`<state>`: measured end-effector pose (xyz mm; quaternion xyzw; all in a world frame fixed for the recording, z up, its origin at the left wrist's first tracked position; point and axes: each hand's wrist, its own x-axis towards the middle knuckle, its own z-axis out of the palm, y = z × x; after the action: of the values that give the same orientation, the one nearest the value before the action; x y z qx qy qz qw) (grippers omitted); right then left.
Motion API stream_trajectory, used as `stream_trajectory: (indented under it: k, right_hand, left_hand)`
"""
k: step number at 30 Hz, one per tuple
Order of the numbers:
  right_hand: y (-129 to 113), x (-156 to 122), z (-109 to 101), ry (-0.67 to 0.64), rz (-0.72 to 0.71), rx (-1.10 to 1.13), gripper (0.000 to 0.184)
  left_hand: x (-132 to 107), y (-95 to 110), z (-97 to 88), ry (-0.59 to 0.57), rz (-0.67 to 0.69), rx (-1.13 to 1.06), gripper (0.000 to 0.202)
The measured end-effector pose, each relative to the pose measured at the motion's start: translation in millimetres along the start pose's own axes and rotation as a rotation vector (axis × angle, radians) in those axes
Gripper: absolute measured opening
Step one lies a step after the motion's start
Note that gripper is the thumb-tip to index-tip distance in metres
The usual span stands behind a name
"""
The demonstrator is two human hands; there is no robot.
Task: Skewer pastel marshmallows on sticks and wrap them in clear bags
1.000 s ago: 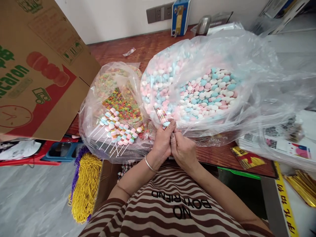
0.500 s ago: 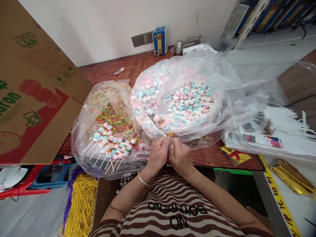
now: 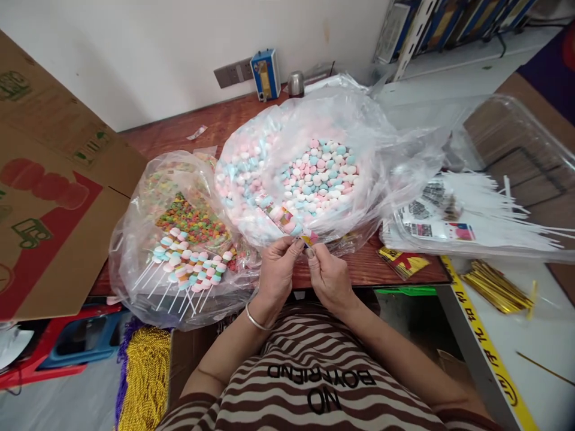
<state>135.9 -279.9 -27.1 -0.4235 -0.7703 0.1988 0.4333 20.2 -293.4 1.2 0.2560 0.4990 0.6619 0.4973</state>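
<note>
My left hand (image 3: pixel 276 272) and my right hand (image 3: pixel 327 275) meet at the table's front edge, both pinched on one candy skewer (image 3: pixel 287 220) in a clear sleeve that points up and left. Just behind it lies a big clear bag of pink, blue and white candies (image 3: pixel 321 170). To the left, a second clear bag of small multicoloured candies (image 3: pixel 191 218) has several finished skewers (image 3: pixel 186 269) lying on it.
A cardboard box (image 3: pixel 49 197) stands at the left. White sticks in a clear bag (image 3: pixel 485 209) and gold twist ties (image 3: pixel 494 287) lie at the right. Yellow and purple bead strings (image 3: pixel 144 377) hang below left. A blue device (image 3: pixel 265 66) stands by the wall.
The view has swung up and to the right, so everything sits lower and further left. My hands stay together on the skewer, which now shows more of its length.
</note>
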Motion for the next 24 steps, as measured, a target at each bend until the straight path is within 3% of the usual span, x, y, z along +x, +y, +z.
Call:
stream_trajectory:
  k: [2, 3, 5, 9, 13, 16, 19, 21, 24]
  right_hand:
    - [1.2, -1.9, -6.4, 0.054, 0.069, 0.011, 0.025]
    - [1.8, -2.7, -8.3, 0.093, 0.081, 0.009, 0.034]
    - [3.6, -4.3, -9.0, 0.150, 0.039, -0.020, 0.043]
    - [11.1, -8.9, -2.5, 0.227, -0.112, -0.119, 0.027]
    - [14.1, -15.5, -1.8, 0.252, -0.131, 0.008, 0.023]
    - [5.5, -17.4, -5.8, 0.150, 0.165, 0.419, 0.018]
    - [-6.3, -16.1, -9.0, -0.056, 0.597, 1.080, 0.024]
    - [-10.3, -15.8, -8.6, -0.230, 0.783, 1.467, 0.029]
    - [-7.3, -20.1, -1.5, -0.456, 0.888, 1.799, 0.036]
  left_hand:
    - [-1.2, -4.9, -0.2, -0.002, 0.028, 0.091, 0.019]
    - [-1.8, -6.9, -0.5, -0.010, 0.032, 0.130, 0.018]
    - [-3.4, -10.0, -0.7, -0.029, 0.034, 0.182, 0.018]
    - [-9.2, -11.9, 0.7, -0.082, 0.051, 0.247, 0.019]
    - [-13.9, -10.5, 4.7, -0.160, -0.078, 0.094, 0.028]
    - [-11.5, -14.1, 6.3, -0.164, -0.158, -0.055, 0.031]
    - [-2.4, -21.1, 0.6, -0.209, -0.191, -0.141, 0.034]
    - [5.8, -24.5, -7.2, -0.324, -0.240, -0.140, 0.037]
    - [15.5, -24.7, -18.6, -0.554, -0.269, -0.045, 0.037]
